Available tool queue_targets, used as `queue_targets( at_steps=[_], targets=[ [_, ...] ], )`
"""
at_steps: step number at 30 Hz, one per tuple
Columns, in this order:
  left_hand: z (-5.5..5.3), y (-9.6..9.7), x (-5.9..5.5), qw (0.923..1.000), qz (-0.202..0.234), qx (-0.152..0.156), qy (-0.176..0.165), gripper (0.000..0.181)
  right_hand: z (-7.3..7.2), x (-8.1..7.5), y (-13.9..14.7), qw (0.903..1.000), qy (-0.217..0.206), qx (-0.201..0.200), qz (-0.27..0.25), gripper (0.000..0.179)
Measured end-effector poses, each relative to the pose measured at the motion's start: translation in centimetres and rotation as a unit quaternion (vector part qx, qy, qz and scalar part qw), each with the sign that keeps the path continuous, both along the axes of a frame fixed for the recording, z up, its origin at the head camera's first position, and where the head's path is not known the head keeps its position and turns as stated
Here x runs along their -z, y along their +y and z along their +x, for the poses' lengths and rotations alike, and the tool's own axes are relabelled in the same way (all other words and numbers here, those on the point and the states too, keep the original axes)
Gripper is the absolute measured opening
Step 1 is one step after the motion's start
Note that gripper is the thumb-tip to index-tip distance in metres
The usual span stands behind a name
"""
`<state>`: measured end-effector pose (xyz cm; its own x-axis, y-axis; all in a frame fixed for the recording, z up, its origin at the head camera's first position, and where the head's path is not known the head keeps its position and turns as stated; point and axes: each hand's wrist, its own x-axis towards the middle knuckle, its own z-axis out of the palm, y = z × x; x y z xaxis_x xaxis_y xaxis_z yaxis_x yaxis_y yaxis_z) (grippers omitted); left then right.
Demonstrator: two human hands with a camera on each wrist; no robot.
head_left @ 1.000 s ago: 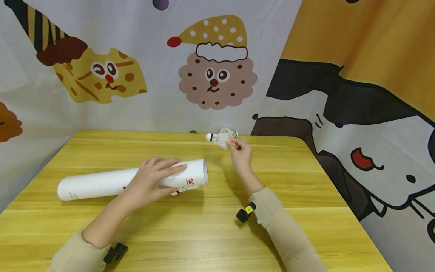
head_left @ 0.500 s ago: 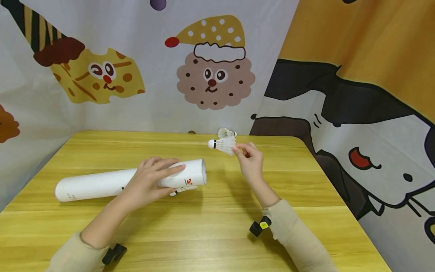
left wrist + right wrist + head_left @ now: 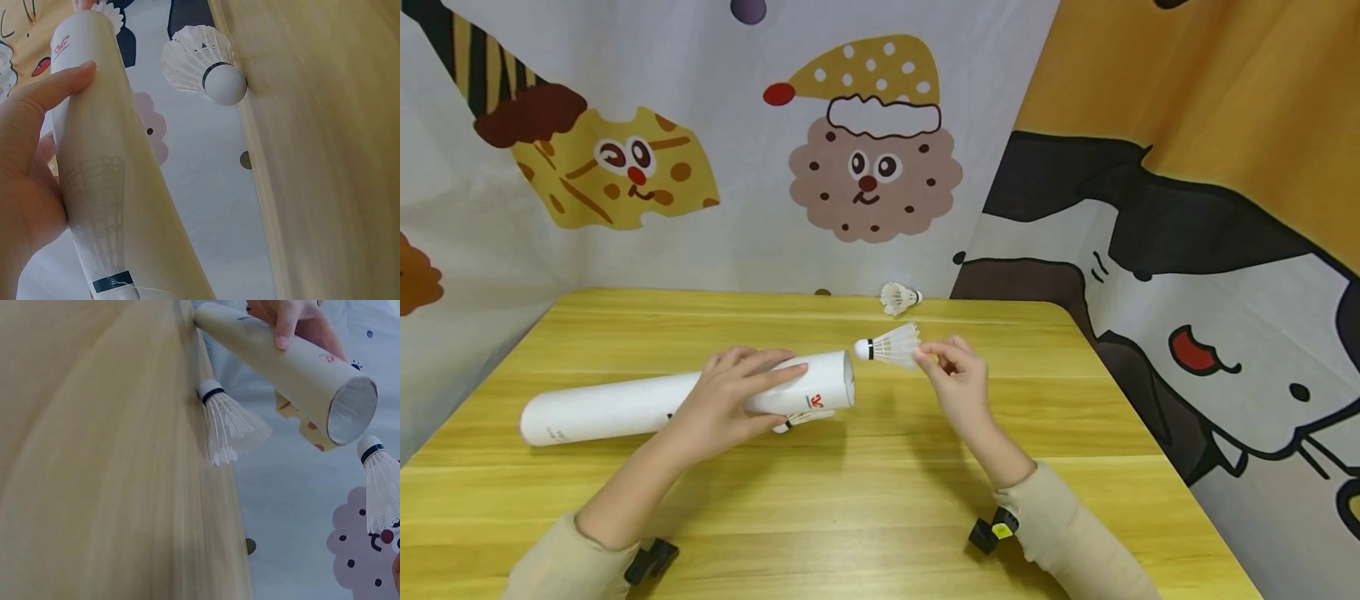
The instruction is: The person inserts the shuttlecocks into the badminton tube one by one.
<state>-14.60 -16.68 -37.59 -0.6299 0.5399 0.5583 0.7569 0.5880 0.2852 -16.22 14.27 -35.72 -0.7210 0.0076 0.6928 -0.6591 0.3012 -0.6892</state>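
Observation:
My left hand (image 3: 730, 404) grips a white cardboard tube (image 3: 617, 408), its thumb and fingers spread around the body near the right end. In the right wrist view the tube's round mouth (image 3: 353, 411) is uncapped. My right hand (image 3: 958, 379) pinches the feather rim of a shuttlecock (image 3: 891, 345). Its cork points left, just outside the tube mouth and a little beyond it. A second shuttlecock (image 3: 234, 428) lies on the table on the near side of the tube, partly hidden by it in the head view. A third shuttlecock (image 3: 898, 297) lies at the far edge.
The wood-grain table (image 3: 880, 517) ends at a cartoon-printed curtain (image 3: 737, 250) behind and to the right. Black wrist cameras hang under both sleeves, one at the left wrist (image 3: 651, 561) and one at the right wrist (image 3: 992, 531).
My right hand has drawn the pinched shuttlecock away from the third one, toward me and slightly right, down to the tube mouth's level. The left hand and tube have stayed in place.

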Motion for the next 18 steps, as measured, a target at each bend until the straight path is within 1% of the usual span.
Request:
queue_targets(
  at_steps=[7,18],
  targets=[
    [0.0,0.0,0.0,1.0,-0.001,-0.001,-0.001,0.081,1.0,0.2,-0.4,0.9998,-0.001,-0.012,0.014,0.005],
    [-0.1,0.0,0.1,1.0,0.002,0.003,0.004,0.082,1.8,0.9,-1.4,0.9981,-0.001,-0.06,0.016,0.007]
  ],
)
